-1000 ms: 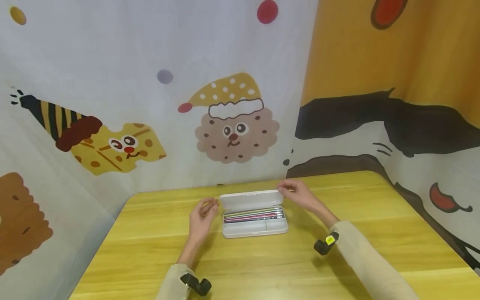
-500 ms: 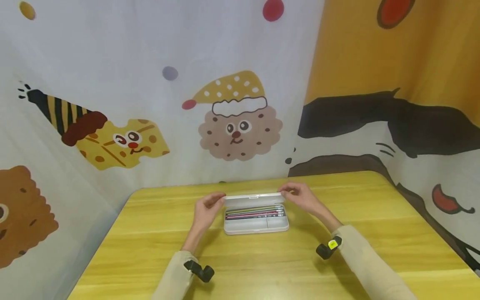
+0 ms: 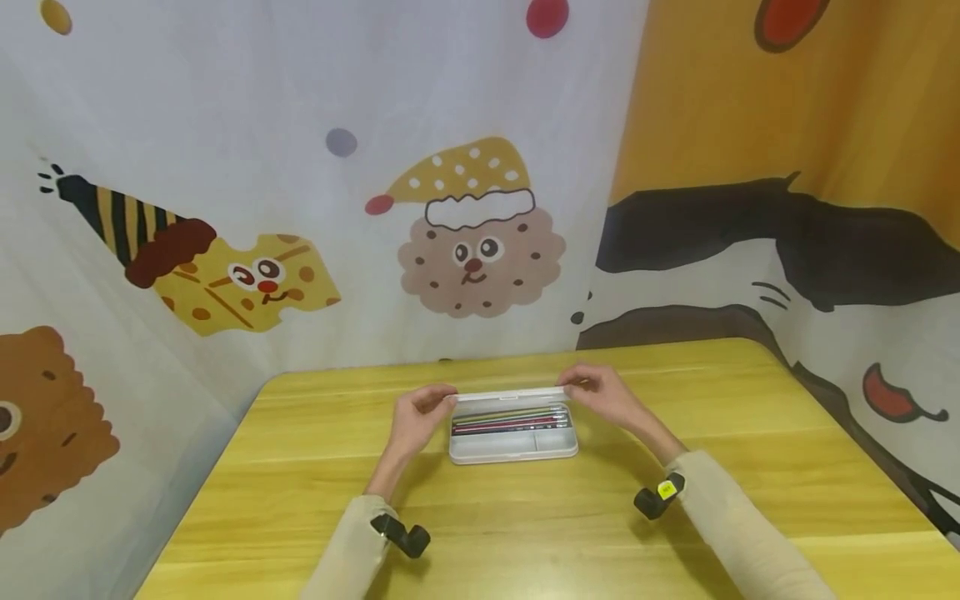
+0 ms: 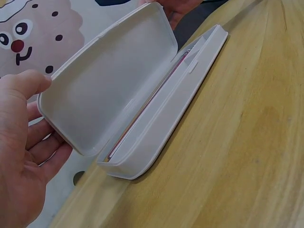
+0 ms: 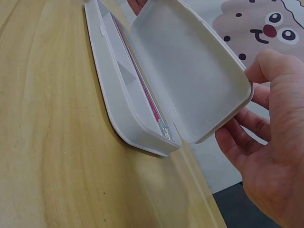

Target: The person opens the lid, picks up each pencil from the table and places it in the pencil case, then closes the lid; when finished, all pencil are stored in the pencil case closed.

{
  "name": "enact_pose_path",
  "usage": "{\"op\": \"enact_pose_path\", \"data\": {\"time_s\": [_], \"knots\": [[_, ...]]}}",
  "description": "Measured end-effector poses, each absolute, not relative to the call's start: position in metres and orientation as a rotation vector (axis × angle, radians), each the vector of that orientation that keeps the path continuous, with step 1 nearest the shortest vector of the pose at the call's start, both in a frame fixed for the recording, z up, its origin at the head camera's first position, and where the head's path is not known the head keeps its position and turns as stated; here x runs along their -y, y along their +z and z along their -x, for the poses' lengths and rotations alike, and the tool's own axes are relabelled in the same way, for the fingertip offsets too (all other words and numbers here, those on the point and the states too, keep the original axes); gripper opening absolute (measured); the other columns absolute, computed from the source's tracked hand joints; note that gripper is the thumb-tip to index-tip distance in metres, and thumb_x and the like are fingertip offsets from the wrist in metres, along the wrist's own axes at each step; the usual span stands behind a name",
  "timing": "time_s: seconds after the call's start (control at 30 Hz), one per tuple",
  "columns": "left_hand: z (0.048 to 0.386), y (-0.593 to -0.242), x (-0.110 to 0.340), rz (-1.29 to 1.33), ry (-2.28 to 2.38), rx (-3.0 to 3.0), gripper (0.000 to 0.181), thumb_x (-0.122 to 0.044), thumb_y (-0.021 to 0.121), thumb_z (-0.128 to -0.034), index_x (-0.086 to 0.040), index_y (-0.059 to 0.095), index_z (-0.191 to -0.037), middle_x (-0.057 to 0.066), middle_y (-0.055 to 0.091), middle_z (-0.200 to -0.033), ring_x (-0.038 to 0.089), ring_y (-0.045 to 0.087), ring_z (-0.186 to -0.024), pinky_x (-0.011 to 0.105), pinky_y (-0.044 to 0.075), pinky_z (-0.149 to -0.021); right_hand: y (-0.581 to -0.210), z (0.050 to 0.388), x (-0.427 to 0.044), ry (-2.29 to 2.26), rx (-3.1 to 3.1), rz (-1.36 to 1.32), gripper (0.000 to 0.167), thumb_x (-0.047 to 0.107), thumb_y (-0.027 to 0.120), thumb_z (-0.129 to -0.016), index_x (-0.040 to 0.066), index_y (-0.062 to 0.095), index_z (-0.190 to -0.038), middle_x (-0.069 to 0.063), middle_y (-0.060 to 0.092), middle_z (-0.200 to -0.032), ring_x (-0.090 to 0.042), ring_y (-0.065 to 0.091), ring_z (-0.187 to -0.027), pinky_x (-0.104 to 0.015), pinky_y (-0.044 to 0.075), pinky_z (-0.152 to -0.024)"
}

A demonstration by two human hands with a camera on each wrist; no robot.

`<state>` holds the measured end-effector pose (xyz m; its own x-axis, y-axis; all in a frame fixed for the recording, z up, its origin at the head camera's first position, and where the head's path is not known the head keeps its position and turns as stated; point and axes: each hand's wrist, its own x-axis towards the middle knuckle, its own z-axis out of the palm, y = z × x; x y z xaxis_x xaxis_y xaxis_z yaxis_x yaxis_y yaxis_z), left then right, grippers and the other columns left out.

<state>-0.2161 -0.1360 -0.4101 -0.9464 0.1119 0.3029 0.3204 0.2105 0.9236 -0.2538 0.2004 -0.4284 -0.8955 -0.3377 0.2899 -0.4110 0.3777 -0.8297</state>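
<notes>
A white pencil case [image 3: 513,457] lies on the table with its hinged lid [image 4: 114,76] raised and tilted over the back. Several pencils [image 3: 510,421] lie side by side in its long rear compartment; the front compartments hold nothing that shows. My left hand [image 3: 417,417] pinches the lid's left end, thumb on the inner rim and fingers behind it in the left wrist view. At the other end my right hand [image 5: 270,123] grips the lid's corner the same way, thumb in front and fingers behind.
The wooden-patterned table [image 3: 525,533] extends around the case. Behind it hangs a curtain [image 3: 300,192] printed with cartoon food, close to the table's back edge. A black camera band [image 3: 401,536] sits on the left sleeve, another on the right.
My left hand has come to the lid's left end and taken hold of it. The lid has tilted forward from its more upright stand. My right hand has kept its hold.
</notes>
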Motion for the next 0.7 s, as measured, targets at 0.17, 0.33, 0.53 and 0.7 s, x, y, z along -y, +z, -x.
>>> {"op": "enact_pose_path", "data": {"time_s": [0.17, 0.33, 0.53, 0.7], "knots": [[0.215, -0.409, 0.136, 0.423, -1.823, 2.34, 0.02, -0.001, 0.07, -0.0911, 0.011, 0.071, -0.106, 0.02, 0.072, -0.103, 0.021, 0.069, -0.092, 0.024, 0.054, -0.081, -0.43, 0.252, -0.201, 1.561, 2.533, -0.74, 0.015, 0.001, 0.065, -0.092, 0.006, 0.073, -0.103, -0.006, 0.068, -0.107, -0.025, 0.063, -0.099, -0.041, 0.053, -0.091], [0.213, -0.41, 0.136, 0.444, -1.803, 2.365, 0.02, 0.0, 0.07, -0.0902, 0.012, 0.071, -0.105, 0.021, 0.072, -0.105, 0.02, 0.068, -0.09, 0.025, 0.054, -0.079, -0.43, 0.25, -0.201, 1.54, 2.519, -0.773, 0.016, -0.002, 0.066, -0.09, 0.007, 0.073, -0.101, -0.006, 0.068, -0.104, -0.024, 0.063, -0.098, -0.045, 0.051, -0.094], [0.212, -0.415, 0.138, 0.484, -1.843, 2.354, 0.018, 0.004, 0.068, -0.0897, 0.014, 0.07, -0.105, 0.025, 0.07, -0.109, 0.029, 0.068, -0.103, 0.039, 0.053, -0.094, -0.431, 0.247, -0.2, 1.495, 2.52, -0.812, 0.018, -0.005, 0.068, -0.086, 0.007, 0.073, -0.099, -0.004, 0.068, -0.102, -0.022, 0.062, -0.094, -0.045, 0.052, -0.093], [0.212, -0.42, 0.139, 0.552, -1.885, 2.319, 0.016, 0.008, 0.067, -0.0888, 0.017, 0.068, -0.103, 0.031, 0.067, -0.11, 0.038, 0.064, -0.109, 0.048, 0.043, -0.106, -0.429, 0.243, -0.199, 1.422, 2.546, -0.866, 0.019, -0.003, 0.069, -0.085, 0.008, 0.072, -0.1, -0.003, 0.067, -0.102, -0.022, 0.062, -0.094, -0.049, 0.052, -0.093]]}}
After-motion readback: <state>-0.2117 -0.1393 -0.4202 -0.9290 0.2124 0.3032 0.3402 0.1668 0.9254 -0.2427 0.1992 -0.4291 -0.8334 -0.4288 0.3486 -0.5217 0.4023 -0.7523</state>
